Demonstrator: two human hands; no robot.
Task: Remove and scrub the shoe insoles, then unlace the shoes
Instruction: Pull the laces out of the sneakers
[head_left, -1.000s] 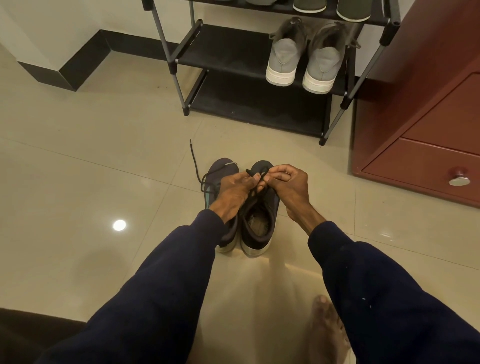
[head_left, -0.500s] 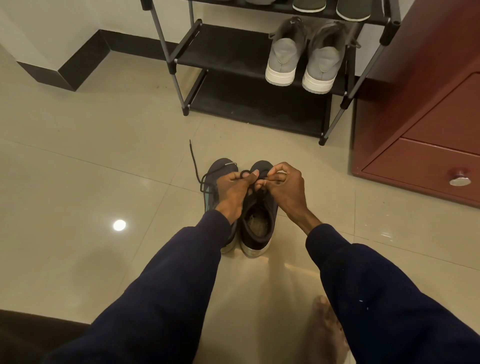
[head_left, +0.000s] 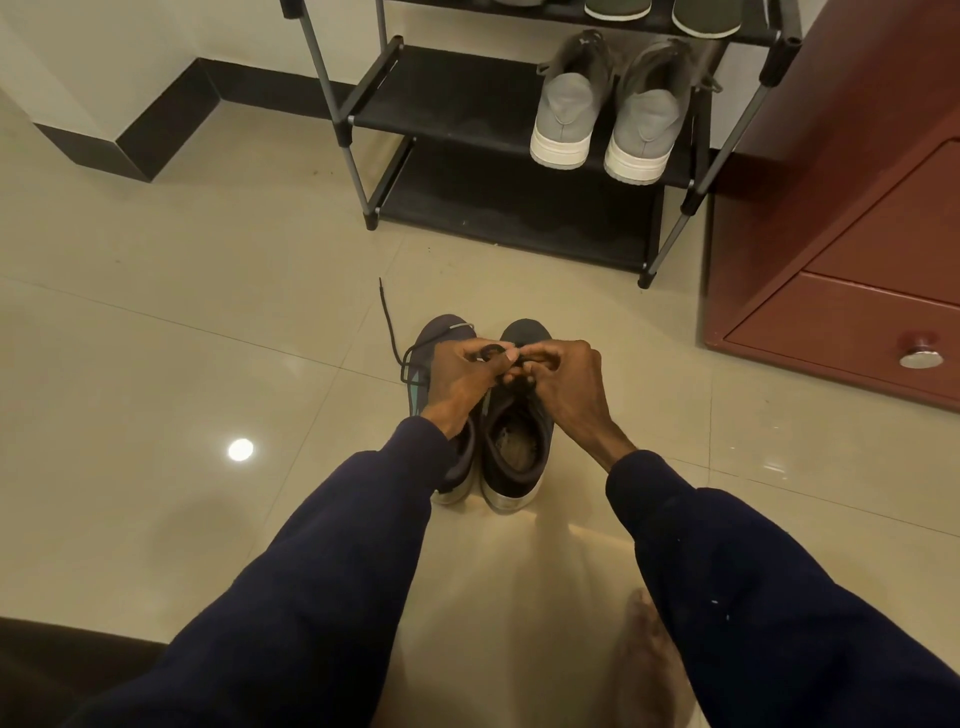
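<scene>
Left hand (head_left: 462, 379): thumb and forefinger pinch a loop of black lace (head_left: 488, 353).
Right hand (head_left: 563, 379): fingers curled, pinching the same lace, touching the left hand.
Dark shoes (head_left: 514, 447): side by side on the floor (head_left: 208, 291) in front of the shoe rack (head_left: 358, 119), toes toward it.
Loose lace end (head_left: 387, 322): trails from the pair toward the rack.
Grey shoes (head_left: 563, 109): on a rack shelf, heels outward.

Our right hand (head_left: 566, 382) has drawn in closer to our left hand (head_left: 460, 382); a small loop of lace (head_left: 487, 354) now shows by the left thumb.
</scene>
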